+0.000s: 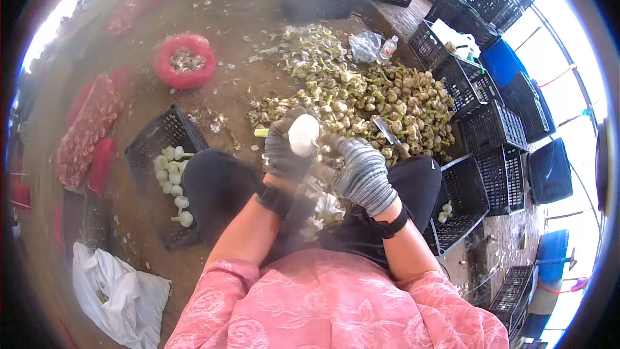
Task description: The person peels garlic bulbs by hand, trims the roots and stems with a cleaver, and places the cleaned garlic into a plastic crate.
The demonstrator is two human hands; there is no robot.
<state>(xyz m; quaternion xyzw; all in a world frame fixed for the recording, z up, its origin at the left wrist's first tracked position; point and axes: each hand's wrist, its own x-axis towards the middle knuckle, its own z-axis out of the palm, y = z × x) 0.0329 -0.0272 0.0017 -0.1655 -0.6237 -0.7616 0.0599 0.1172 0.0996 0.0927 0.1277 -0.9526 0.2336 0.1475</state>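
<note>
at far left lie a pink mesh sack (87, 132) and a white sack (119, 294). next, a black crate (155, 134) holds white garlic bulbs (173, 171). the gloved left hand (284, 148) is wrapped around a white garlic head (303, 134), a stem (261, 132) jutting out leftward, above scattered peelings (328, 208). just beside it, the gloved right hand (361, 171) has bent fingers, too blurred to tell whether they grip anything. farther right spreads a heap of browner garlic (410, 94) with a bladed tool (386, 130) on it, then another black crate (462, 184).
</note>
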